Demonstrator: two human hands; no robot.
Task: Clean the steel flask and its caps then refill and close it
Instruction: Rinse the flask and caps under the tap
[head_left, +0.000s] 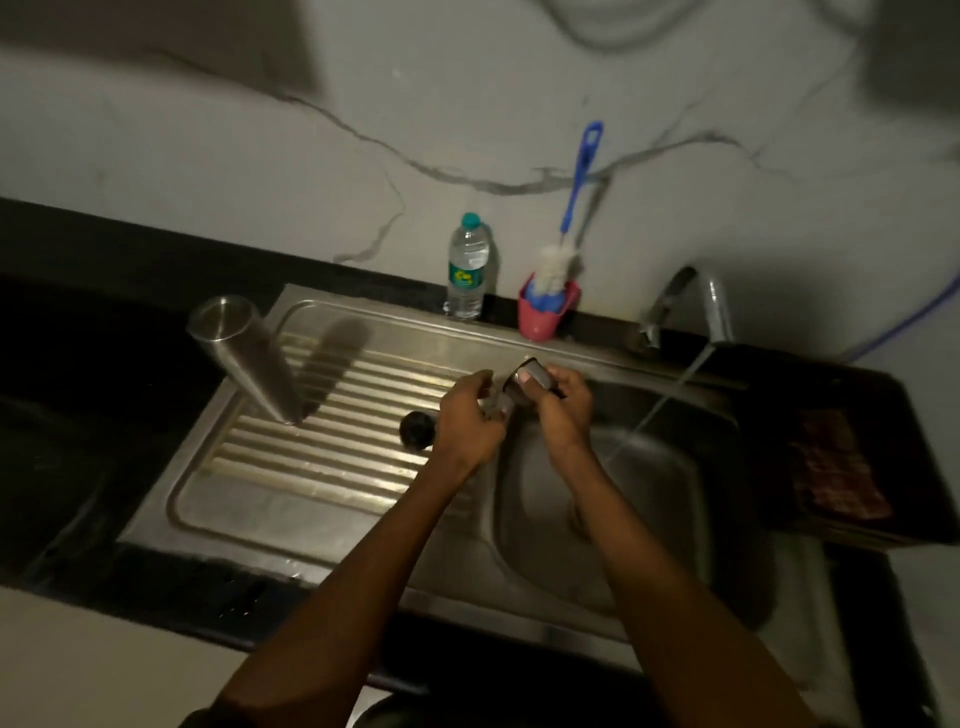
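Over the ribbed steel drainboard, right hand grips a shiny cylindrical cap; left hand curls on something blurred.

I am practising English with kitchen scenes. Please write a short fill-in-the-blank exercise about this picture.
1. The steel flask stands on the ribbed ____ beside the sink basin.
2. The right hand holds a steel ____ .
3. Water runs from the ____ into the basin.
4. The bottle brush has a ____ handle.

Missing words: drainboard; cap; tap; blue
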